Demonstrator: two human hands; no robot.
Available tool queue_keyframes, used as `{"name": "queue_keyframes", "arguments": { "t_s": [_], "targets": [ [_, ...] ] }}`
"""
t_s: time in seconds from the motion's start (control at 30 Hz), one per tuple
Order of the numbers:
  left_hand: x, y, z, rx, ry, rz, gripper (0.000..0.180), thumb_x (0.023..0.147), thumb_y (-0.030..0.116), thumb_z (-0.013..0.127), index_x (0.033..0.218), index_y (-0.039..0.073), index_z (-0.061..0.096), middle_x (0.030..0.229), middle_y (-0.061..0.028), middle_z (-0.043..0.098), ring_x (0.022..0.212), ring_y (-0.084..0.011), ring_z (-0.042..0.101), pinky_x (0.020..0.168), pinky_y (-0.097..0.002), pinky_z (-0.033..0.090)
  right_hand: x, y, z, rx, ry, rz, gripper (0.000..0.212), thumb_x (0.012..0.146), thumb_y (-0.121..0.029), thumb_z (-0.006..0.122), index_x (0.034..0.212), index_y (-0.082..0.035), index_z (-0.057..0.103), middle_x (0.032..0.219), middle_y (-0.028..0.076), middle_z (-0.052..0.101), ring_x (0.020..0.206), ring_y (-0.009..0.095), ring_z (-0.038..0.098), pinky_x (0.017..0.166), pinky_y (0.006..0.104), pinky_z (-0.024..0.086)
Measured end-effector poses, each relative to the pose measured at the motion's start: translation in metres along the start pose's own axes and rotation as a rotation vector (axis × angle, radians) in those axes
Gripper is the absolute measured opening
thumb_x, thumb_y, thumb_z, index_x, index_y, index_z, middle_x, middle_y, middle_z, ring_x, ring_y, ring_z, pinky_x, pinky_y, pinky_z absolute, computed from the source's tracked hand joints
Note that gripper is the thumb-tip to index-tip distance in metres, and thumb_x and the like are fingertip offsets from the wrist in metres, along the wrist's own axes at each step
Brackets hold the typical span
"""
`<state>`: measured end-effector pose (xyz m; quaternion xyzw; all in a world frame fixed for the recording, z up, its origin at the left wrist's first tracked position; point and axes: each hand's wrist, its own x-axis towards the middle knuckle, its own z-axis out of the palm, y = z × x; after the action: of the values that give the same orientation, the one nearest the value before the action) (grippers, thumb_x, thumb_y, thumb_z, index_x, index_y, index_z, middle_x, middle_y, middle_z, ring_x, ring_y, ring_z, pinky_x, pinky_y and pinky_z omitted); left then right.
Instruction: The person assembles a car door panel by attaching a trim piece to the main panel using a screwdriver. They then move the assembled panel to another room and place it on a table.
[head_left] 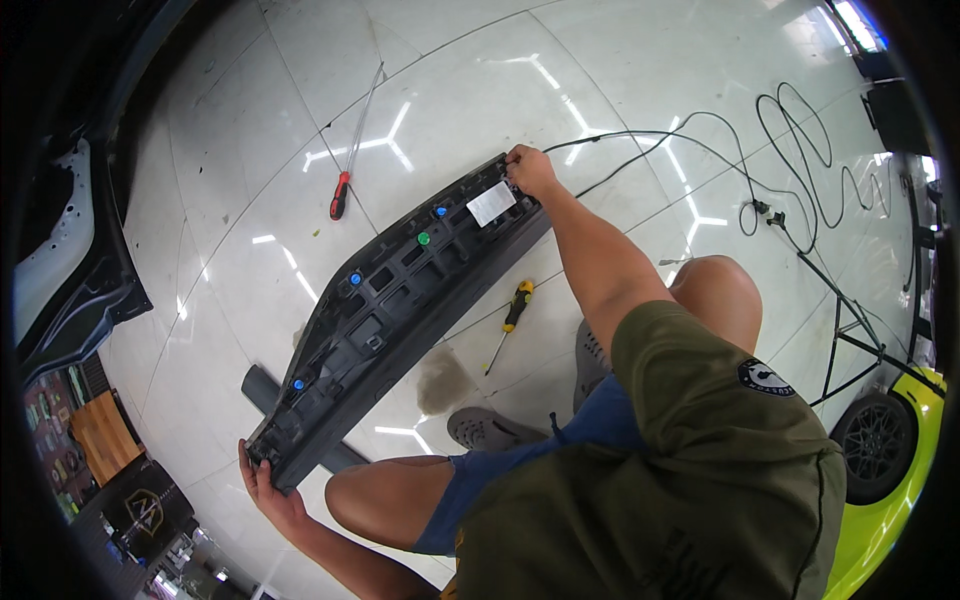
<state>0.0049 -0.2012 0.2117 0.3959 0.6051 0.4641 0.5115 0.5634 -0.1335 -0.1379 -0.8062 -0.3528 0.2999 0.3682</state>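
Observation:
A long black plastic car trim panel [400, 290] lies slantwise before me, its ribbed inner face up. Blue clips, one green clip [424, 239] and a white label [491, 205] show on that face. My left hand [268, 490] is closed around the near left end, thumb on top. At the far right end my right hand [530, 170] grips the panel's edge, its fingertips partly hidden. Beneath the panel's left part, a dark bar [262, 388] sticks out on both sides. A yellow-and-black screwdriver [518, 307] lies on the floor between the panel and my shoes.
Beyond the panel lies a long screwdriver with a red-and-black handle [341, 195]. Black cable [720, 118] snakes over the tiled floor [450, 90] at right, near a black stand [838, 345] and a yellow-green car [915, 470]. An open vehicle body part [60, 250] stands at left.

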Motion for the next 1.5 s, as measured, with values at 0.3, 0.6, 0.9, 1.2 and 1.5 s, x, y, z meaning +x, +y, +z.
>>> {"name": "queue_keyframes", "arguments": {
  "t_s": [0.3, 0.6, 0.9, 1.2, 1.5],
  "targets": [
    [0.002, -0.005, -0.010, 0.030, 0.001, -0.010, 0.054, 0.082, -0.002, 0.050, 0.135, 0.003, 0.041, 0.121, -0.0156, 0.052, 0.109, -0.0248, 0.053, 0.096, -0.0373, 0.043, -0.010, -0.017, -0.005, -0.156, 0.011, -0.158, 0.017, 0.075, -0.011, 0.056, 0.087, -0.002, 0.064, 0.084, 0.018, 0.066, 0.082, 0.035, 0.063, 0.075, 0.0394, 0.051],
    [0.001, 0.001, 0.000, 0.080, 0.025, -0.017, 0.053, 0.084, -0.003, 0.048, 0.136, 0.003, 0.040, 0.121, -0.0158, 0.052, 0.108, -0.0241, 0.054, 0.095, -0.0360, 0.044, -0.012, -0.017, -0.003, -0.152, 0.045, -0.129, 0.013, 0.075, -0.007, 0.057, 0.085, -0.002, 0.063, 0.086, 0.020, 0.065, 0.084, 0.036, 0.062, 0.077, 0.0413, 0.050],
    [-0.001, 0.002, 0.006, 0.133, 0.018, 0.011, 0.052, 0.085, -0.003, 0.046, 0.137, 0.004, 0.039, 0.124, -0.0153, 0.050, 0.109, -0.0233, 0.053, 0.096, -0.0359, 0.043, -0.006, -0.021, -0.006, -0.284, -0.057, -0.177, 0.015, 0.082, -0.012, 0.056, 0.091, -0.001, 0.061, 0.087, 0.021, 0.064, 0.086, 0.038, 0.061, 0.078, 0.0430, 0.049],
    [-0.002, 0.011, 0.013, 0.178, 0.025, 0.044, 0.052, 0.085, -0.002, 0.047, 0.136, 0.003, 0.039, 0.124, -0.0154, 0.050, 0.108, -0.0233, 0.053, 0.095, -0.0362, 0.043, -0.003, -0.026, -0.005, -0.379, -0.125, -0.029, 0.041, 0.092, -0.033, 0.045, 0.088, 0.004, 0.062, 0.092, 0.028, 0.063, 0.094, 0.041, 0.060, 0.084, 0.0462, 0.046],
    [0.019, 0.002, 0.001, -0.101, -0.012, 0.030, 0.050, 0.089, 0.014, 0.048, 0.136, 0.002, 0.039, 0.127, -0.0164, 0.051, 0.116, -0.0268, 0.050, 0.099, -0.0411, 0.040, -0.039, 0.031, -0.046, -0.323, 0.129, 0.348, 0.049, 0.092, -0.037, 0.037, 0.096, 0.003, 0.066, 0.102, 0.028, 0.062, 0.101, 0.039, 0.059, 0.088, 0.0455, 0.045]
  ]
}}
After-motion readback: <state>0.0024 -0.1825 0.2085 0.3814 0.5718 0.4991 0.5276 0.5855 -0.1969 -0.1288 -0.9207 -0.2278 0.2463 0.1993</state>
